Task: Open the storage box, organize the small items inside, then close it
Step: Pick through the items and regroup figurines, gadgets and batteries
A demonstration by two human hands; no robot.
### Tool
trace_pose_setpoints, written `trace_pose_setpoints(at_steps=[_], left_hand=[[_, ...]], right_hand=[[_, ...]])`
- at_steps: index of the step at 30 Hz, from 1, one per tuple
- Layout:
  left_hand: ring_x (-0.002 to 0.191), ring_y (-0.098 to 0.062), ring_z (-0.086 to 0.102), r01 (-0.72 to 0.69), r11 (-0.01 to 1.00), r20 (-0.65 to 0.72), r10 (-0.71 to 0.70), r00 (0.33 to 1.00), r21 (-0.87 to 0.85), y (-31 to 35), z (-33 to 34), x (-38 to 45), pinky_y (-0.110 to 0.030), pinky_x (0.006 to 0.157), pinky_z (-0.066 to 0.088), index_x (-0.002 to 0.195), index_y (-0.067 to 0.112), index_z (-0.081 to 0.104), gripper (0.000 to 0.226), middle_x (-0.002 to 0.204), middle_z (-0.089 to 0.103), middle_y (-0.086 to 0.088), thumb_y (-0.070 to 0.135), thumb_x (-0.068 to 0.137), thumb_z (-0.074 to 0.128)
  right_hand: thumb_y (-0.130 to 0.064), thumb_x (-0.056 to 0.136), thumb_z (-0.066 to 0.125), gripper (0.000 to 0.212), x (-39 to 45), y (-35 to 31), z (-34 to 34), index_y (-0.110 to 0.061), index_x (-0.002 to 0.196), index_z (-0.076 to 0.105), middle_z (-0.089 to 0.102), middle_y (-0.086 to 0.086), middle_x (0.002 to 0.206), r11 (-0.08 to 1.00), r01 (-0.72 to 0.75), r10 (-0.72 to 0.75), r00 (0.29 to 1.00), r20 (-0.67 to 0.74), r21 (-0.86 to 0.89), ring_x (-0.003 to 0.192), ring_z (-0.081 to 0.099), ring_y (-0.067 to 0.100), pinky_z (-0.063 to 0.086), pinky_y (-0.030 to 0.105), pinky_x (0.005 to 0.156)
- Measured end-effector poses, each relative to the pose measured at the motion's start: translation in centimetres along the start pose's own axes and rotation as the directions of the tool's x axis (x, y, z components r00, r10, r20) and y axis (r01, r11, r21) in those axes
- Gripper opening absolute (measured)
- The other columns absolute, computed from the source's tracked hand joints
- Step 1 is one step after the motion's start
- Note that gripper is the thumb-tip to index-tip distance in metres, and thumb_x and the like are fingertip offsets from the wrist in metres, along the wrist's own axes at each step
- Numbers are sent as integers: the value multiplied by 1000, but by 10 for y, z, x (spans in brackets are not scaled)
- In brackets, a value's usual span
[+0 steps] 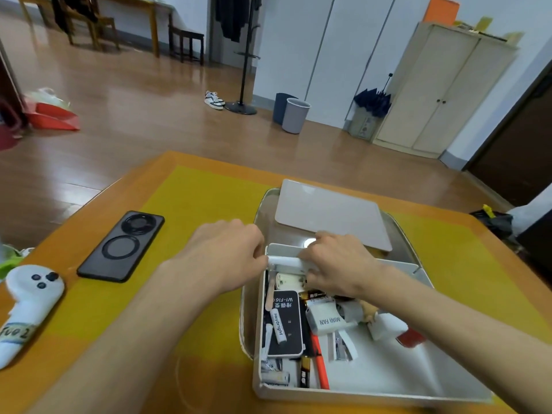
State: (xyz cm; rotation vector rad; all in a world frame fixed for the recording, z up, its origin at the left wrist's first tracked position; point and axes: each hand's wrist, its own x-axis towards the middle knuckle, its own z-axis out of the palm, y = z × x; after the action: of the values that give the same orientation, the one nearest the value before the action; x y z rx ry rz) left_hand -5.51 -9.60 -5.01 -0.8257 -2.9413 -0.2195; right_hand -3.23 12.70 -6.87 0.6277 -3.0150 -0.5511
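Storage box (pixel 343 392): open on the desk (pixel 191 204), lid (pixel 328 213) lying behind it.
White tube (pixel 286 260): across the box's far-left corner.
Left hand (pixel 227 252): fingers pinched the tube's left end.
Right hand (pixel 337 264): fingers curled over its right end.

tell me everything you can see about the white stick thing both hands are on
The white tube is a slim, smooth cylinder, plastic by the look of it, lying roughly level and crosswise over the far end of the open storage box. The left hand pinches its left end; the right hand curls round its right part and hides that end. Only the middle stretch shows, with no readable print. It sits above the other small items, just in front of a white divider.
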Motion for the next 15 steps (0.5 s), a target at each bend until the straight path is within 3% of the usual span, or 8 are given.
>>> trace_pose_setpoints(at_steps=[3, 7, 11, 15], left_hand=[[77, -21, 57, -8, 1000, 8, 8, 1000, 2, 6, -1, 1, -30, 54, 34, 87, 29, 63, 26, 89, 64, 5, 50, 91, 48], [79, -21, 58, -25, 1000, 14, 25, 1000, 0, 16, 1, 3, -30, 58, 39, 89, 34, 63, 25, 92, 65, 6, 52, 92, 46], [77, -17, 58, -104, 994, 37, 104, 994, 15, 35, 5, 6, -29, 56, 40, 87, 34, 62, 23, 89, 65, 11, 49, 93, 45], [74, -12, 55, -202, 979, 51, 201, 978, 28, 61, 12, 5, -29, 52, 34, 85, 35, 57, 24, 84, 62, 15, 52, 94, 42]], right_hand=[[-34, 78, 56, 12, -17, 10, -24, -22, 80, 57, 50, -3, 74, 972, -102, 118, 991, -62, 213, 87, 54, 25, 45, 37, 60], [-35, 74, 65, 25, -69, 35, -52, -32, 96, 75, 64, -6, 71, 839, -142, 229, 968, -104, 526, 69, 56, 14, 50, 39, 60], [-32, 80, 71, 22, -137, 64, -56, -40, 99, 76, 70, -15, 86, 723, -210, 112, 976, 188, 658, 74, 60, 11, 48, 25, 59], [-27, 83, 65, 11, -176, 66, -29, -33, 91, 69, 62, -5, 79, 805, -237, 1, 917, 399, 543, 73, 53, 17, 48, 43, 65]])
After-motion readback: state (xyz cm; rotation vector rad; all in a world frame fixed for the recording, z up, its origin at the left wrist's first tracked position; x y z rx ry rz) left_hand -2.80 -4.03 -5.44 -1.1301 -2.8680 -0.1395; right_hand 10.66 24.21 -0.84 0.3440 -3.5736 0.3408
